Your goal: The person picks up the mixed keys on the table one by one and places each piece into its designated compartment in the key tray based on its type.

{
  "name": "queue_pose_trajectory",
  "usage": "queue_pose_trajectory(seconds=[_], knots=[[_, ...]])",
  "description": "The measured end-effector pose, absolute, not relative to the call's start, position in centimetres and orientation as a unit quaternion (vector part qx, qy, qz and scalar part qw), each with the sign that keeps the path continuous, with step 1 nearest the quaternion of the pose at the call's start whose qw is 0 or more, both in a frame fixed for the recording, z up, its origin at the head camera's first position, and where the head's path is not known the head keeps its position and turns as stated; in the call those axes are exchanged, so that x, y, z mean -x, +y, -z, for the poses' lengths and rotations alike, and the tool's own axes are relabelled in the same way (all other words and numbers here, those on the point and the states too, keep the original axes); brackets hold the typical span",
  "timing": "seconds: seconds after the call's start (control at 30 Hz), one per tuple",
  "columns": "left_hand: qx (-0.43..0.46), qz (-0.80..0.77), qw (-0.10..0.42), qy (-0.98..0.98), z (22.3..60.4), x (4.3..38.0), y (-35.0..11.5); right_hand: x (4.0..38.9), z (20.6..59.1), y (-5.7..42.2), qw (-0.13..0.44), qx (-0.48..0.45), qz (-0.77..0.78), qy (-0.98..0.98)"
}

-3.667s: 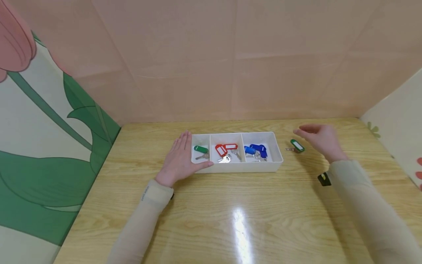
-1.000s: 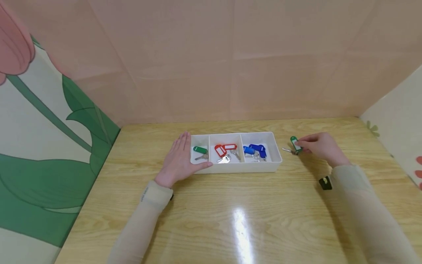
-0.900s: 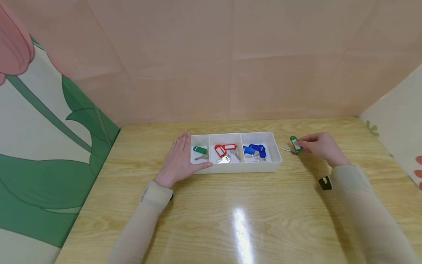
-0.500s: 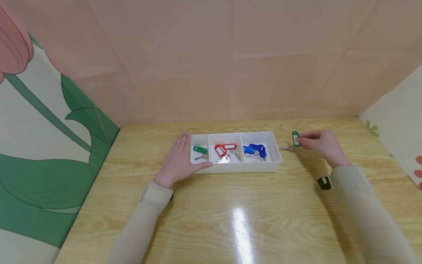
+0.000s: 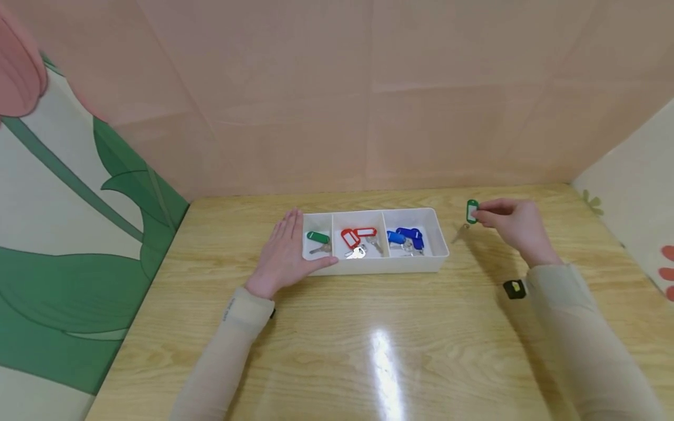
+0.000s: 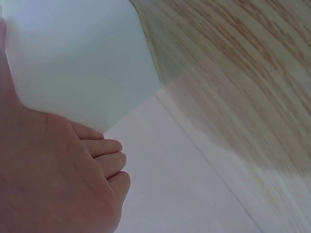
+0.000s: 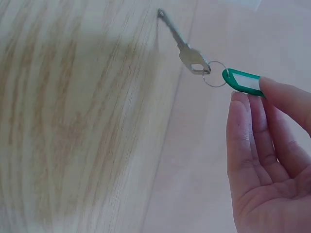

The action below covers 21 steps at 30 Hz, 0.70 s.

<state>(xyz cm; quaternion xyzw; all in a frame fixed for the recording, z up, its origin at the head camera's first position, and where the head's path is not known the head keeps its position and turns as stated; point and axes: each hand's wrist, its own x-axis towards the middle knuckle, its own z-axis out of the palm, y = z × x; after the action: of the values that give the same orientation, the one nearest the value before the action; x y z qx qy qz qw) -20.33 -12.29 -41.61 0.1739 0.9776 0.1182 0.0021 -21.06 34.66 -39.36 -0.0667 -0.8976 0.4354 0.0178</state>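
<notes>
My right hand (image 5: 518, 225) pinches a green key tag (image 5: 471, 211) between thumb and fingers, to the right of the white tray. From the tag's ring hangs a key (image 7: 193, 58), seen best in the right wrist view. My left hand (image 5: 282, 251) lies with straight fingers against the left end of the white three-compartment tray (image 5: 379, 266), its thumb along the front wall. Another green key tag (image 5: 318, 237) with a key is in the left compartment. Red key tags (image 5: 350, 238) with keys occupy the middle one, and blue key tags (image 5: 408, 233) with keys the right one.
The wooden table (image 5: 326, 339) runs back to a pink wall covering (image 5: 284, 117). Painted side panels stand at left and right. A small black box-like piece (image 5: 514, 289) is at the right wrist.
The right hand has come down, pinched the green key tag lying on the table and raised it, so its key hangs below. The left hand and the tray have stayed in place.
</notes>
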Motion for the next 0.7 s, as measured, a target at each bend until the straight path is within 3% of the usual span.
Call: queue_pose_trajectory(seconds=[0.7], knots=[[-0.174,-0.113,-0.002,0.978,41.5,20.4,-12.4,20.5,37.7,33.9,0.049,0.07,-0.47,-0.878]])
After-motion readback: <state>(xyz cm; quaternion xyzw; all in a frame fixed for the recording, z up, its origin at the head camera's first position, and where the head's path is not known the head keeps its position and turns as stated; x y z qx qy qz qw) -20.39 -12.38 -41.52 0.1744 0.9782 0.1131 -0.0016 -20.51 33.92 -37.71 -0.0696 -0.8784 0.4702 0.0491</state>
